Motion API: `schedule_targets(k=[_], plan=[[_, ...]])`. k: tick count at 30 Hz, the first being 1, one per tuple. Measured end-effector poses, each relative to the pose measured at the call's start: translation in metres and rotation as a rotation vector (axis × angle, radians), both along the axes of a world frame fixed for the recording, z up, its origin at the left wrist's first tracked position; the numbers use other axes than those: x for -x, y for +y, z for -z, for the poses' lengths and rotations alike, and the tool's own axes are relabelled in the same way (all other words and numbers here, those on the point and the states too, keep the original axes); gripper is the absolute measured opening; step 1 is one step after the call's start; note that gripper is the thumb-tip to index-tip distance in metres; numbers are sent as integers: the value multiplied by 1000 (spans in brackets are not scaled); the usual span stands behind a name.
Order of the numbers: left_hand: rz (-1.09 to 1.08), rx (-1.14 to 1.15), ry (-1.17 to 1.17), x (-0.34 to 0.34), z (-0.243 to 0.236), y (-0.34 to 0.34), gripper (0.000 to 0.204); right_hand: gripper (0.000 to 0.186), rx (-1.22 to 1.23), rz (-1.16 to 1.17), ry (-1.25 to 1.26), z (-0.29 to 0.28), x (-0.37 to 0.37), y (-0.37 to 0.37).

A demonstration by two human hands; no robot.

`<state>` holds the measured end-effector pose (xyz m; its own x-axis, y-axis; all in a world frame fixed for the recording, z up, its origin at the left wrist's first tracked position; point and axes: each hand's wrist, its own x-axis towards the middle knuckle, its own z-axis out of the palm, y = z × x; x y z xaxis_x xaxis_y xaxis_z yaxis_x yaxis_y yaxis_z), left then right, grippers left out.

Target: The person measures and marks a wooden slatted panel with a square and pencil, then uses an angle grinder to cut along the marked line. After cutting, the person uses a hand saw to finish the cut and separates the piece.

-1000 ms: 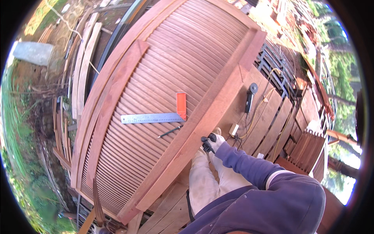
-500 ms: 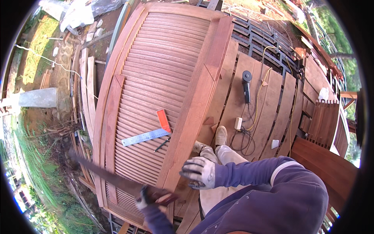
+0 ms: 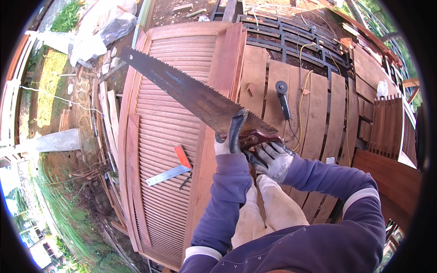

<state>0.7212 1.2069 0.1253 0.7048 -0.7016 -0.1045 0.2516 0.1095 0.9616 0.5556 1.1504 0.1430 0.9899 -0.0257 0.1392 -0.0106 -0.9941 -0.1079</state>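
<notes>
A handsaw point(image 3: 182, 93) with a dark, worn blade is raised in front of me, its tip toward the far left and its toothed edge facing up and right. My left hand point(image 3: 230, 139), in a grey and black work glove, grips it at the heel of the blade. At the reddish wooden handle is my gloved right hand point(image 3: 272, 161), its fingers against the grip and partly hidden. Below the blade lies a louvred wooden panel point(image 3: 170, 113). On its slats rest a try square point(image 3: 183, 156) with an orange stock and a dark pen-like tool point(image 3: 185, 182).
A loose wooden strip point(image 3: 139, 182) lies along the panel's left side. On the boards point(image 3: 314, 132) to the right are an angle grinder point(image 3: 283, 102) and a yellow cord point(image 3: 302, 113). A black metal grid point(image 3: 291, 38) is beyond them. Stacked slatted wood point(image 3: 386, 123) stands far right.
The saw has swung up from the panel's near left end to in front of me. My right hand has come to its handle, and my left hand has moved up and right.
</notes>
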Motion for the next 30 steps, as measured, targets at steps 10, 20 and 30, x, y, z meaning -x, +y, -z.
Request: schedule_targets(k=[10,20,30], plan=[[-54,-209,-1411,19,-69,-83,57,25,-51,-40,-120,33,26,-16],[-41,-1000,-1009,-48,64,51,95,43,-572,528,-616,3,60,-19],[-14,-915,-989,-34,144,152,90,48,-1343,985,-574,28,66,40]])
